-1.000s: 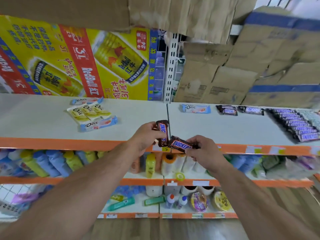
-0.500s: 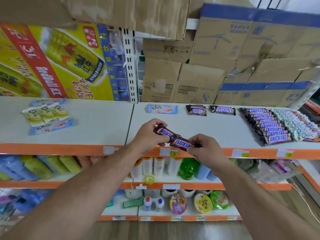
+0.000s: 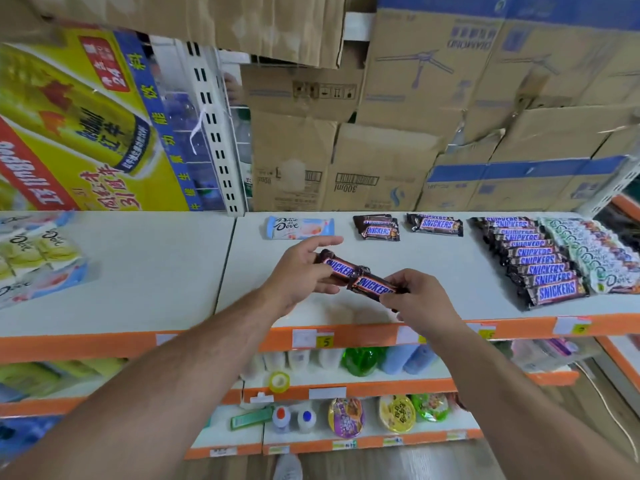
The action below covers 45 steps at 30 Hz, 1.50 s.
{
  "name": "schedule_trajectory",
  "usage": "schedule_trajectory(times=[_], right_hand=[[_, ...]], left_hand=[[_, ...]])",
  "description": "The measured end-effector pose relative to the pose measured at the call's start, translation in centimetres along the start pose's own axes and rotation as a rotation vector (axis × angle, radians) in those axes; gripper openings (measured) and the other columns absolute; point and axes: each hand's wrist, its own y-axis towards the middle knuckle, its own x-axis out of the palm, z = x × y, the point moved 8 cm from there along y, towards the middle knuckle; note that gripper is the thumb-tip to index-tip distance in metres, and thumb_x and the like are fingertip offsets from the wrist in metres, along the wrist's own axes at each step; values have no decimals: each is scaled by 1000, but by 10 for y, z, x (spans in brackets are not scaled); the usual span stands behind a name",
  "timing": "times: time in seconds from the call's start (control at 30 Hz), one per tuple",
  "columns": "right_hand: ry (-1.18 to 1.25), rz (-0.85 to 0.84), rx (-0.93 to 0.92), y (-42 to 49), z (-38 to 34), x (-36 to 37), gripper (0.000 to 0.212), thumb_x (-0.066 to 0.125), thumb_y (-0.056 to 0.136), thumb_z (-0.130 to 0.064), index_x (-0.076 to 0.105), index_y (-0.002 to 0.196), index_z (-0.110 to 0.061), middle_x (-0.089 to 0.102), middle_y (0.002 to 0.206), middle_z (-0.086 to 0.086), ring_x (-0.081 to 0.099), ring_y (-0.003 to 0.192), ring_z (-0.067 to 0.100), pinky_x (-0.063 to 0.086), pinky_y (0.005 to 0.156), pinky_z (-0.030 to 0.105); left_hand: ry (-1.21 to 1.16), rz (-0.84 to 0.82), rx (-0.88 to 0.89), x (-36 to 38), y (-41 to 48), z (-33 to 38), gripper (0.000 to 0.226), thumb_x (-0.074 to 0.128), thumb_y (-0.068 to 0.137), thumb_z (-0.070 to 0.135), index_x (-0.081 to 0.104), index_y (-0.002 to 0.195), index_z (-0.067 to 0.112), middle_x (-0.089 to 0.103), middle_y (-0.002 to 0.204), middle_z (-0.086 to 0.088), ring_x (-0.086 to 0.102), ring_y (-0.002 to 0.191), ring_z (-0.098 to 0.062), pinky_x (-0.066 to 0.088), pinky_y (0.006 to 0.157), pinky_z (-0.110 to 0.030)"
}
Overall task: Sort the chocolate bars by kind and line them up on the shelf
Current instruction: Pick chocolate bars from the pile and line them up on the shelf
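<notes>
A Snickers bar was gripped by the left hand, the thumb laid under it and the fingers curled behind it, while the index finger was stretched out straight above. A second Snickers bar was pinched at its right end by the right hand, between the thumb and the curled fingers. The two bars were held end to end, their inner ends touching or slightly overlapped, and both were raised above the front half of the white shelf, near the seam between its two boards.

Toward the back edge of the shelf a pale blue Dove bar was laid flat. To its right a small pile of Snickers bars was seen, and just beyond that a single Snickers bar or small pile; which could not be told. Near the right end a row of Snickers bars was lined up from the back edge to the front edge, each bar overlapped by the next. Just beside it, further right, a row of white-and-green Dove bars was set out in the same manner. At the left end a loose group of yellow and blue Dove bars was gathered, blurred.

Behind the shelf cardboard boxes were stacked, and a yellow drinks poster was hung at the left. Below the orange front edge, bottles were ranged on a lower shelf.
</notes>
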Motion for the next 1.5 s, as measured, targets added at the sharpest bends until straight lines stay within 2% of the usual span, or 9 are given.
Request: schedule_trajectory(times=[0.13,0.27,0.43,0.6,0.77,1.0,1.13,1.37,1.5], right_hand=[[-17,47,28,30,-4,-9,17,70,79,-5,68,86,-20,70,82,2,58,63,18,50,61,33],[-18,99,53,51,-1,-17,17,70,78,-5,68,85,-21,70,81,2,58,66,19,50,65,37],[-10,117,69,68,6,-26,17,68,77,-4,69,84,-19,67,75,3,59,65,21,49,65,38],[2,80,76,88,17,-41,16,68,79,-4,69,86,-18,67,77,4,56,63,19,45,63,33],[-10,17,65,111,26,-57,16,67,78,-4,69,84,-19,68,75,3,55,59,16,45,61,34],[-26,-92,28,141,35,-74,16,68,80,-6,68,85,-21,69,79,3,55,62,16,43,60,30],[-61,-159,-10,152,36,-78,16,67,79,-7,68,87,-21,68,78,2,56,63,15,42,58,27],[-87,-235,-52,160,40,-79,16,69,78,-9,68,87,-23,66,76,-3,57,67,13,40,59,23],[-116,-241,-69,160,38,-77,17,68,78,-9,69,90,-21,68,80,0,58,70,15,41,62,24]], left_hand=[[36,-53,11,3,38,4,38,54,85,-12,70,104,17,67,101,-10,74,83,-28,61,69,-35],[71,-96,21,10,67,5,43,59,79,-15,69,103,19,69,97,-8,73,81,-21,61,71,-35],[68,-69,50,19,92,3,41,59,77,-17,67,99,16,72,90,-7,74,78,-23,59,65,-29],[265,-23,91,35,113,-4,39,70,73,-8,66,93,25,75,86,3,63,67,-5,49,65,-19],[537,63,208,59,129,-3,40,76,70,2,66,88,36,65,95,10,62,80,-8,48,75,-19],[831,235,325,66,142,1,36,76,71,12,71,102,30,53,96,14,54,93,-9,43,84,-22],[886,297,315,65,142,1,36,76,71,15,71,103,31,45,96,18,48,85,-3,39,81,-15],[966,349,308,68,137,-3,34,77,72,19,73,104,30,44,105,15,50,98,-4,33,85,-11],[964,351,300,67,130,-2,47,76,74,20,67,120,27,49,116,5,49,108,-10,39,96,-23]])
